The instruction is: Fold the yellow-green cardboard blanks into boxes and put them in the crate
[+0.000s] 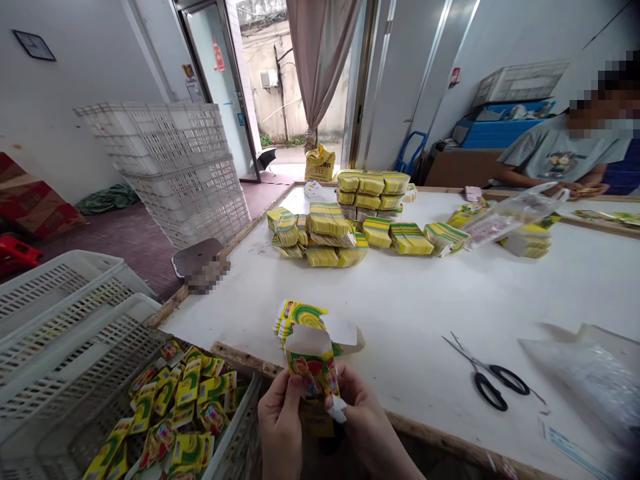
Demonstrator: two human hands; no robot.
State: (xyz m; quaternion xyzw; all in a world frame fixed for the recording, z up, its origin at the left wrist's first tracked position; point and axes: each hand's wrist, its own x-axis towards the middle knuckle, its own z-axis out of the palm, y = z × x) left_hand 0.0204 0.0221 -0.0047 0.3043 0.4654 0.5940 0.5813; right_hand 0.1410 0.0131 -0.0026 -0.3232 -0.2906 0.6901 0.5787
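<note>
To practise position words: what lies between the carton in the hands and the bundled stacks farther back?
The head view shows a small pile of yellow-and-green cartons, then a stretch of white tabletop.

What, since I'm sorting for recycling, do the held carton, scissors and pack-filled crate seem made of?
Carton: likely thin printed cardboard, slightly glossy, with a pale inside. Scissors: probably metal blades, thin and grey; smooth black handles, perhaps plastic. Crate: apparently matte moulded plastic, whitish, slotted wall.
</note>
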